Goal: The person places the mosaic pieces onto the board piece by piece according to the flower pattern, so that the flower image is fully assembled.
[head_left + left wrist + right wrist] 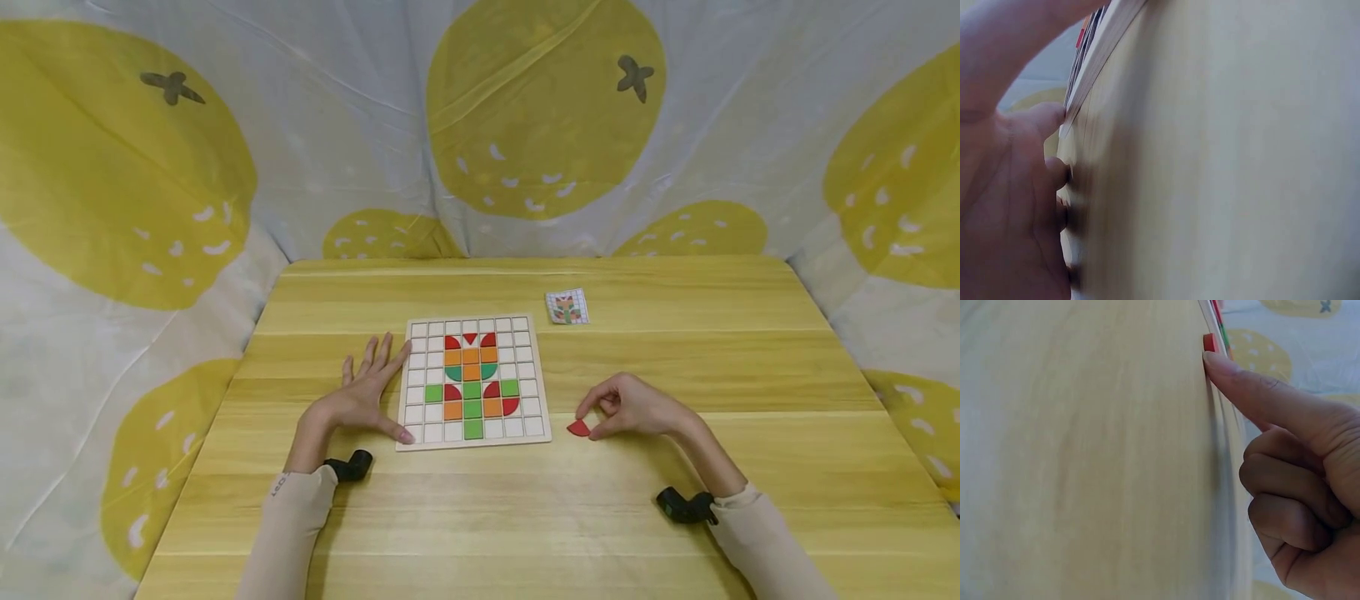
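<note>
A square wooden grid board [540, 427] lies on the table, with red, orange and green pieces set in it in a flower-like pattern. My left hand [363, 393] is spread at the board's left side, thumb on the near left corner and index fingertip at the left edge. In the left wrist view its palm [1004, 206] shows beside the board's edge. To the right of the board, my right hand [633, 407] pinches a red quarter-circle piece [577, 428] between thumb and index finger. In the right wrist view, the other fingers are curled in and the red piece [1209, 342] shows edge-on.
A small pattern card [567, 307] with a similar flower design lies beyond the board, to the right. Cloth with large yellow fruit prints [547, 108] hangs around the wooden table [480, 517]. A black wrist camera is on each arm.
</note>
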A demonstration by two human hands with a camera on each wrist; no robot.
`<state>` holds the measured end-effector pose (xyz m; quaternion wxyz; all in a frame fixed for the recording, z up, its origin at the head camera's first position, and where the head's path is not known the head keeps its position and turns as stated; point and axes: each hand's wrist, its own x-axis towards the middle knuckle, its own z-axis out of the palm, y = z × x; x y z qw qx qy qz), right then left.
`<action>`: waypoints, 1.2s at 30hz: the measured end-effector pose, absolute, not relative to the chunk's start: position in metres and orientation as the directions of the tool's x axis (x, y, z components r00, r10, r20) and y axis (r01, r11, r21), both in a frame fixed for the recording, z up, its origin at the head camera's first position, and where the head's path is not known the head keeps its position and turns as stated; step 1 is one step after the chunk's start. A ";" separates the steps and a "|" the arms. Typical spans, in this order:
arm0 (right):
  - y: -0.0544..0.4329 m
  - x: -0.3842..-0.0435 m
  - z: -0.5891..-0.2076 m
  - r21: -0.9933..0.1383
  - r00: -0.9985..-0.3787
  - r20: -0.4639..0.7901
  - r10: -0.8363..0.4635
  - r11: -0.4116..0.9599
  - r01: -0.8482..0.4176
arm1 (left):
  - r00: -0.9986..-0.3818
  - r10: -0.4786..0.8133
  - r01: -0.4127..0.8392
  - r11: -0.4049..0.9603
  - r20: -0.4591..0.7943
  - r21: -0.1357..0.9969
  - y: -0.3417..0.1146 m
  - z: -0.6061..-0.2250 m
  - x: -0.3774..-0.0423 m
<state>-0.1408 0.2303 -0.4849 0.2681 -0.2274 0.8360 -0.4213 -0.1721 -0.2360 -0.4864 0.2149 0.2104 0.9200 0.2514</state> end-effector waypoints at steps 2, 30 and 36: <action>0.229 -0.140 -0.485 -0.826 -0.761 -0.254 -0.596 0.543 -0.150 | -0.821 0.494 0.280 0.787 -0.288 0.550 -0.237 -0.486 -0.172; 0.063 -0.152 -0.468 -0.821 -0.853 -0.075 -0.516 0.518 -0.241 | -0.823 0.495 0.278 0.778 -0.278 0.563 -0.236 -0.488 -0.173; 0.042 -0.151 -0.470 -0.805 -0.863 -0.079 -0.499 0.542 -0.240 | -0.823 0.496 0.283 0.782 -0.278 0.555 -0.236 -0.488 -0.173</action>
